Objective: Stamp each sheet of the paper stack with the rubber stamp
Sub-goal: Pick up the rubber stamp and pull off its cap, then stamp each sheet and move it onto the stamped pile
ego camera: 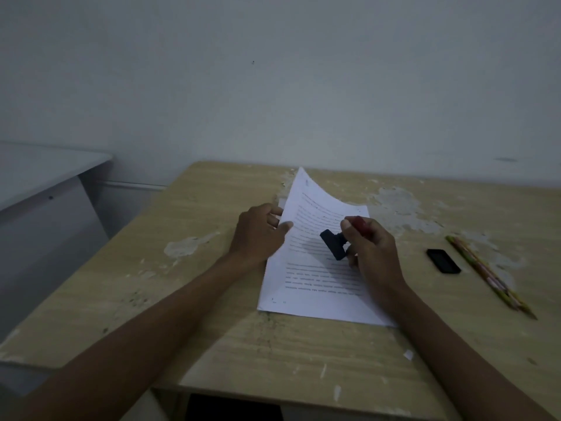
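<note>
A stack of printed white sheets [315, 287] lies on the worn wooden table [212, 299]. Its top sheet [306, 202] curls upward at the far end. My left hand [258, 235] pinches that sheet's left edge between thumb and fingers. My right hand [370, 250] grips the rubber stamp [334, 244] by its red handle, with the dark stamp block tilted on its side just above the text in the middle of the page.
A small black flat object [443, 260] lies on the table to the right of the stack, with a few pencils [488, 275] beside it. A white table [45, 174] stands at the left. A grey wall rises behind.
</note>
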